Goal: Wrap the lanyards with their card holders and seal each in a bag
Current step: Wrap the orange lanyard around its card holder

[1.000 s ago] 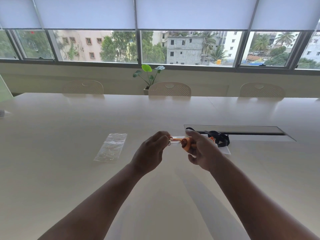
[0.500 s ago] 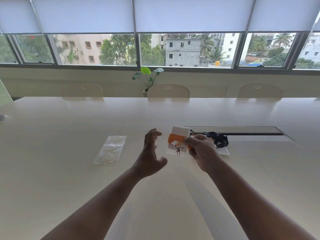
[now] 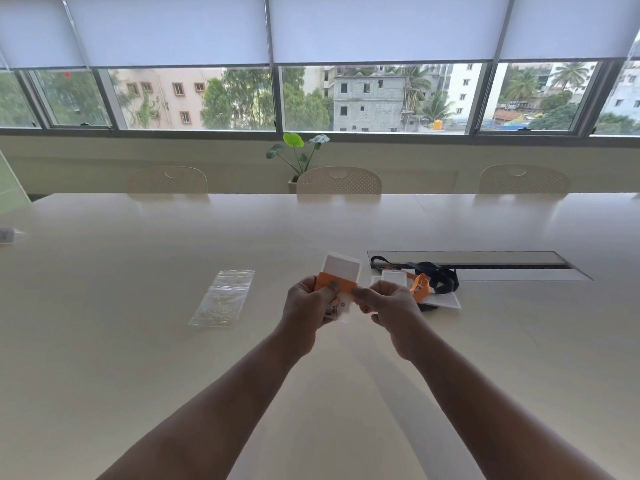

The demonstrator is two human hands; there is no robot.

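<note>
A clear card holder (image 3: 341,270) with a white card stands upright above the table, an orange lanyard (image 3: 335,282) wound across its middle. My left hand (image 3: 304,313) grips its left side, thumb on the orange band. My right hand (image 3: 388,306) pinches the band's right end. A small metal clip (image 3: 334,306) hangs below the band. On the table to the right lie more card holders (image 3: 440,299) with an orange lanyard (image 3: 420,289) and a black lanyard (image 3: 436,277). A clear plastic bag (image 3: 223,297) lies flat to the left.
The long pale table (image 3: 138,341) has a recessed cable slot (image 3: 485,263) at the right. Three perforated chairs (image 3: 339,181) stand along the far edge, a potted plant (image 3: 298,157) behind the middle one. A small object (image 3: 8,234) lies at the far left edge.
My left hand, open and off the holder half a second ago, now grips its left side. The holder has turned upright, with the orange band across it.
</note>
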